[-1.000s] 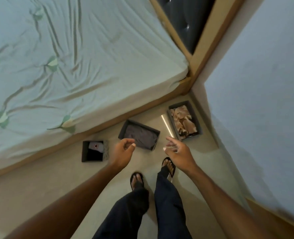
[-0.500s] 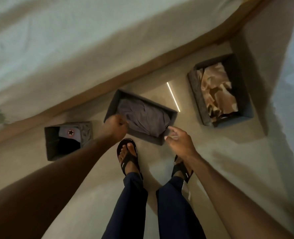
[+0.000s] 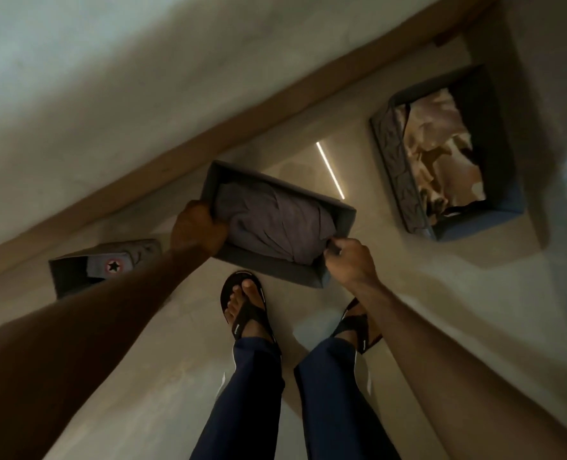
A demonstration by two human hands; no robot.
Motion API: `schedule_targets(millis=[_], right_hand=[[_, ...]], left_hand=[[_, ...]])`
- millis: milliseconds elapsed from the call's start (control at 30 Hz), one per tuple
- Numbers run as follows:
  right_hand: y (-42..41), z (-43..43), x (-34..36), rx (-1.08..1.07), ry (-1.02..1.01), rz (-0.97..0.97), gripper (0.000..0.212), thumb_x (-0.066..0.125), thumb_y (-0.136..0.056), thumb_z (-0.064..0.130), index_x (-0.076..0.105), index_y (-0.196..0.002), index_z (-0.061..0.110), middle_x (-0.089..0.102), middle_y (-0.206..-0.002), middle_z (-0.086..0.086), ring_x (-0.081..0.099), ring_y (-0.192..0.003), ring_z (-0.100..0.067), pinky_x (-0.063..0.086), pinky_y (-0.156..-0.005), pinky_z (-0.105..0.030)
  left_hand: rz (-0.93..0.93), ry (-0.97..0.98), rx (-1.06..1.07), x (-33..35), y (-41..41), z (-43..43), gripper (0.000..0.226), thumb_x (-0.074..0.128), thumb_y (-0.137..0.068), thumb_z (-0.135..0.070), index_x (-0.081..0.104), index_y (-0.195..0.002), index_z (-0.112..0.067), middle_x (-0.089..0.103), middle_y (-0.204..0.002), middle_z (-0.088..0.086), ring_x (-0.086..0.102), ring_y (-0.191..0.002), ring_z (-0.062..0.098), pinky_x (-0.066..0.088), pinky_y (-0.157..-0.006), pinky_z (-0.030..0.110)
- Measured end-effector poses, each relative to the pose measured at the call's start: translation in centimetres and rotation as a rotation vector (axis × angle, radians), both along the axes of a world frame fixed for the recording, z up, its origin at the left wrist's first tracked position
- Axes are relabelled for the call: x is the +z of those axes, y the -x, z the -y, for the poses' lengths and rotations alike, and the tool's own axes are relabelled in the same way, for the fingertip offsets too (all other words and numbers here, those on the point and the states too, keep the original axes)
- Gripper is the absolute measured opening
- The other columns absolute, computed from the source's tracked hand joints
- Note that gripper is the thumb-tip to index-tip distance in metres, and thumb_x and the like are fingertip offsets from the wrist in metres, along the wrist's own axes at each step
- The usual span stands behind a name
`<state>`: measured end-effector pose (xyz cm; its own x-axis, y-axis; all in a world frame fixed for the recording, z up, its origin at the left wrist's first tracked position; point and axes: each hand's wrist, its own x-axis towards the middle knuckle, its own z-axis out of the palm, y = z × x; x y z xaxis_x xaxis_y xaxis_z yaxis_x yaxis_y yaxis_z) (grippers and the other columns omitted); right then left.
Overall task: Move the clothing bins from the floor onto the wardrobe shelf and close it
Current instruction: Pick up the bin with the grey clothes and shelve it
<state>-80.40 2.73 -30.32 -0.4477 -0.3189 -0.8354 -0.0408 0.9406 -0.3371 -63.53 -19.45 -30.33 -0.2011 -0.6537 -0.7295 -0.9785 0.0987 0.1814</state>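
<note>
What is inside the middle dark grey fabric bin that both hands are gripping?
The middle dark grey fabric bin holds bunched grey-purple cloth, filling most of it. Anything beneath the cloth is covered. The left hand and right hand grip its ends.

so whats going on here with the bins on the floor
A person is bending over three fabric bins on the floor beside a bed. Both hands are on the middle bin, which holds folded grey clothing: the left hand grips its left end and the right hand pinches its right near corner. Whether it has left the floor is not clear. The small bin with a star-logo shoe and the bin of tan clothing sit untouched. No wardrobe is in view.
</note>
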Motion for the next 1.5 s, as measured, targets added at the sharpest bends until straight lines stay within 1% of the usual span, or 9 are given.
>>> schedule_targets(millis=[167,333,733,833,1033,1200,1300,1400,1500], right_hand=[[0.9,-1.3,4.9,-0.058,0.003,-0.004,0.047,0.055,-0.092,0.027,0.049,-0.137,0.012,0.057,-0.135,-0.01,0.055,-0.121,-0.027,0.043,-0.1,-0.03],[2.5,-4.5,16.1,-0.075,-0.019,-0.019,0.053,0.054,-0.09,0.029,0.044,-0.142,0.02,0.06,-0.132,-0.011,0.06,-0.114,-0.028,0.047,-0.098,-0.033],[4.9,-17.1,50.4,-0.155,0.096,-0.201,0.051,0.054,-0.091,0.026,0.046,-0.141,0.016,0.069,-0.111,-0.012,0.064,-0.093,-0.026,0.049,-0.08,-0.033],[4.1,-20.8,55.6,-0.26,0.127,-0.294,0.048,0.056,-0.091,0.022,0.051,-0.138,0.018,0.07,-0.111,-0.01,0.062,-0.084,-0.02,0.046,-0.072,-0.028],[-2.0,-28.7,62.6,-0.58,0.1,-0.452,0.047,0.057,-0.091,0.021,0.051,-0.137,0.016,0.062,-0.13,-0.009,0.062,-0.111,-0.026,0.048,-0.085,-0.029],[-9.1,-32.1,64.1,-0.92,0.054,-0.564,0.044,0.058,-0.09,0.017,0.055,-0.134,0.017,0.071,-0.096,-0.008,0.058,-0.073,-0.012,0.041,-0.07,-0.024],[-13.4,-33.9,64.4,-1.139,0.025,-0.598,0.046,0.059,-0.091,0.017,0.051,-0.136,0.014,0.069,-0.104,-0.006,0.052,-0.079,-0.007,0.043,-0.074,-0.023],[-17.2,-36.4,64.9,-1.261,-0.03,-0.637,0.047,0.058,-0.091,0.015,0.05,-0.137,0.017,0.06,-0.087,0.001,0.049,-0.068,-0.008,0.04,-0.06,-0.019],[-20.3,-40.1,65.7,-1.383,-0.095,-0.675,0.047,0.056,-0.091,0.012,0.051,-0.137,0.02,0.056,-0.079,0.005,0.048,-0.064,-0.01,0.038,-0.06,-0.02]], left_hand=[[-0.082,0.037,-0.083,6.2,0.9,-1.9,0.047,0.053,-0.086,-0.051,0.059,-0.108,-0.01,0.057,-0.096,0.006,0.057,-0.081,0.024,0.043,-0.066,0.033],[-0.075,0.023,-0.183,17.5,2.5,-4.5,0.028,0.051,-0.092,-0.034,0.062,-0.107,-0.013,0.063,-0.096,0.008,0.062,-0.083,0.027,0.041,-0.061,0.029],[-0.294,0.079,-0.217,52.3,7.8,-13.9,0.03,0.052,-0.09,-0.025,0.066,-0.115,-0.017,0.068,-0.099,0.006,0.063,-0.085,0.023,0.045,-0.068,0.03],[-0.363,0.041,-0.284,56.2,8.2,-15.6,0.034,0.051,-0.089,-0.024,0.065,-0.12,-0.02,0.07,-0.109,0.008,0.063,-0.088,0.021,0.049,-0.073,0.03],[-0.513,-0.074,-0.582,62.3,10.3,-20.3,0.038,0.054,-0.093,-0.019,0.059,-0.131,-0.015,0.065,-0.123,0.007,0.058,-0.101,0.014,0.042,-0.078,0.025],[-0.604,-0.182,-0.875,63.9,11.9,-23.4,0.037,0.054,-0.094,-0.021,0.058,-0.131,-0.018,0.065,-0.119,0.001,0.056,-0.098,0.008,0.044,-0.075,0.022],[-0.612,-0.262,-1.038,64.1,12.6,-25.9,0.035,0.053,-0.095,-0.022,0.059,-0.129,-0.018,0.067,-0.116,0.0,0.061,-0.096,0.01,0.053,-0.076,0.025],[-0.614,-0.295,-1.21,64.4,12.7,-29.8,0.03,0.051,-0.095,-0.024,0.063,-0.121,-0.019,0.071,-0.109,0.006,0.066,-0.089,0.015,0.059,-0.08,0.039],[-0.638,-0.252,-1.351,65.6,12.5,-35.5,0.026,0.053,-0.092,-0.022,0.069,-0.112,-0.02,0.073,-0.1,0.005,0.066,-0.082,0.019,0.051,-0.073,0.028]])
